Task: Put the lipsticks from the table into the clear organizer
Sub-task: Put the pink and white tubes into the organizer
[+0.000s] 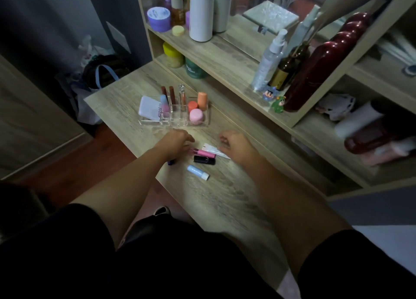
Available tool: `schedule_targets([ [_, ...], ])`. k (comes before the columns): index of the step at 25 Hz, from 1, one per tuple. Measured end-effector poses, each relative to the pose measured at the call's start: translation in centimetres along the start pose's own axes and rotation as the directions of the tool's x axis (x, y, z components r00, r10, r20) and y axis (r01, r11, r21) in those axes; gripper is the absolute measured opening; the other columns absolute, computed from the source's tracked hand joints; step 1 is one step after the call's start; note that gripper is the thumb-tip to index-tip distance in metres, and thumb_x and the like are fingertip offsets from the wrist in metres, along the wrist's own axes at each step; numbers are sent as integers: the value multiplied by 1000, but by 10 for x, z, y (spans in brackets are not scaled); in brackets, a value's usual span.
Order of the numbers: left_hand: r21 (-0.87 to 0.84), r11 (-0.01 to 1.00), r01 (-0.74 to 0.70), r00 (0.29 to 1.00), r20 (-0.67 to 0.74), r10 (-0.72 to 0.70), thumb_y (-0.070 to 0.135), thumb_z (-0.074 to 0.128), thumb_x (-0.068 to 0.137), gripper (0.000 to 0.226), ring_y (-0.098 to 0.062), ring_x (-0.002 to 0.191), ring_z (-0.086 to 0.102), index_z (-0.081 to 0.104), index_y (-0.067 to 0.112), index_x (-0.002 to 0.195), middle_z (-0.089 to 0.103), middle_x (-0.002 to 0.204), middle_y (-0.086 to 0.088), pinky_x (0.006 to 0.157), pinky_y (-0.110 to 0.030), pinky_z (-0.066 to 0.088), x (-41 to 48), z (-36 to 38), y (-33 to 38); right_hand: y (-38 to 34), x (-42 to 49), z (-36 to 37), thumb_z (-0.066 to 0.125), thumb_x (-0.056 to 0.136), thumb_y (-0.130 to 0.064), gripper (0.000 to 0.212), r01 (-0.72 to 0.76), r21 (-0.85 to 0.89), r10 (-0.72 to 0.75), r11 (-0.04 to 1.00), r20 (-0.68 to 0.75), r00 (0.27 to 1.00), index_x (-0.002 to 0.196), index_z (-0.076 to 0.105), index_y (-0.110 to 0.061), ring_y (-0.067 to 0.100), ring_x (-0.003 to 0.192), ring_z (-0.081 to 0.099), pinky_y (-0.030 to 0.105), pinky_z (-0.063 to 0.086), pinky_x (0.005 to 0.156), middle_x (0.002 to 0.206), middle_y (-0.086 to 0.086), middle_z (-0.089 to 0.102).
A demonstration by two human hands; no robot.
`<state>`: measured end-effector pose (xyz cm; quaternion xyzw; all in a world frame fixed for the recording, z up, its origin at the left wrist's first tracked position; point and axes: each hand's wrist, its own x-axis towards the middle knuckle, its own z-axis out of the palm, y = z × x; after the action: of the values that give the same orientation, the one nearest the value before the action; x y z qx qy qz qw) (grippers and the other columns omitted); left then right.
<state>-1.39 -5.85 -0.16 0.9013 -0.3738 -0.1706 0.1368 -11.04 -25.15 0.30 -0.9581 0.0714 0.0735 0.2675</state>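
Nearest me on the wooden table (225,199) lies a pale blue tube with a white cap (198,172); just beyond it a black lipstick (204,160) lies on its side, and beside that a pink lipstick (203,152), with a white tube (216,151) angled under my right wrist; a dark blue item (171,162) peeks out beneath my left forearm, too hidden to name. My left hand (177,141) rests over the pink lipstick's end, fingers curled down at it, though I cannot tell whether they have closed on it; my right hand (235,144) hovers loosely curled over the white tube, holding nothing. Farther back stands the clear organizer (174,121), well apart from the loose lipsticks; it holds upright tubes, a white compact, and orange and pink caps; behind it rise the shelves (225,58) of bottles.
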Motion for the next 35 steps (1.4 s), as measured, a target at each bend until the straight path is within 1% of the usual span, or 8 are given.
schedule_targets([
  [8,157,983,-98,990,117,80,11,55,88,29,-30,109,56,63,7,115,66,111,-18,94,-37,45,6,18,6,18,-9,29,70,82,-17,45,-86,-154,103,984,103,989,123,54,-7,31,112,57,35,46,96,124,16,57],
  [15,241,964,-110,989,127,81,9,51,88,23,-31,106,55,63,4,107,65,108,-18,88,-38,45,12,23,9,21,-9,30,58,87,-8,34,-113,-160,120,981,34,992,121,58,-7,31,107,60,36,48,94,120,16,60],
  [21,222,958,-182,983,63,172,11,57,88,20,-30,104,57,64,6,106,64,107,-17,86,-37,46,13,-33,-10,7,-1,2,60,86,-11,44,-91,195,116,977,-120,986,129,52,-9,29,100,62,36,52,86,116,16,63],
  [25,209,959,-189,979,-34,201,14,60,89,23,-31,103,58,65,5,109,61,111,-18,85,-36,44,7,-83,-26,-25,31,-11,61,83,-14,26,-108,450,195,886,-151,969,110,60,-14,6,68,59,4,42,53,84,-4,64],
  [27,203,963,-179,972,-113,204,15,62,88,23,-32,99,60,66,5,108,63,110,-19,84,-38,47,2,-101,-35,-41,49,-9,60,84,-14,24,-83,521,191,849,-157,969,108,61,-13,5,65,57,-1,39,48,81,-5,63],
  [29,153,977,-146,964,-200,175,15,65,85,23,-33,90,62,67,4,105,64,102,-19,78,-37,48,-1,-111,-41,-56,63,-8,59,88,-17,23,-79,568,189,819,-138,972,110,63,-12,13,76,61,3,45,59,91,1,66],
  [32,45,994,-96,938,-329,105,11,69,81,16,-31,78,62,65,2,94,66,88,-18,69,-31,46,-1,-113,-42,-70,81,-7,59,90,-18,22,-19,522,129,853,-176,976,107,66,-6,25,98,61,36,53,85,115,13,62],
  [35,2,996,-88,922,-379,82,8,66,82,16,-31,77,63,67,-1,95,65,90,-20,72,-37,53,2,-107,-47,-75,95,-3,62,88,-15,19,16,489,102,872,-213,972,103,67,-4,20,94,59,38,54,88,113,14,61],
])
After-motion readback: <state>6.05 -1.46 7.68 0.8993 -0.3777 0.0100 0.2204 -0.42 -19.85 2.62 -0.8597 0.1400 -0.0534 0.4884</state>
